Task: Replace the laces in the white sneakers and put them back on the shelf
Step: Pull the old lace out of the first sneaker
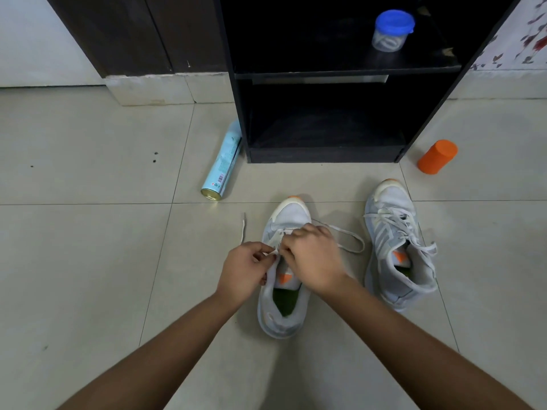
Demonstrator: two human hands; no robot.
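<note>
A pale blue spray can (222, 164) is lying on the tiled floor (88, 247), its far end just beside the black shelf (325, 153). A barcode and recycling marks are showing on its label (the print is too small to read). Right of it, a loose end of the white lace (243, 229) is trailing on the tile. The left hand (245, 273) is pinching this lace between thumb and curled fingers at the near sneaker (291, 216), which is standing on the floor in front of the shelf, toe pointing at it. The right hand (313, 261) is resting over the eyelets, fingers curled, gripping the same lace beside the left fingertips. A clear jar with a blue lid (390, 31) is sitting on the shelf's upper board. The second sneaker (393, 241) is standing laced to the right, three stripes showing on its side. An orange cylinder (437, 156) is lying near the shelf's right corner.
</note>
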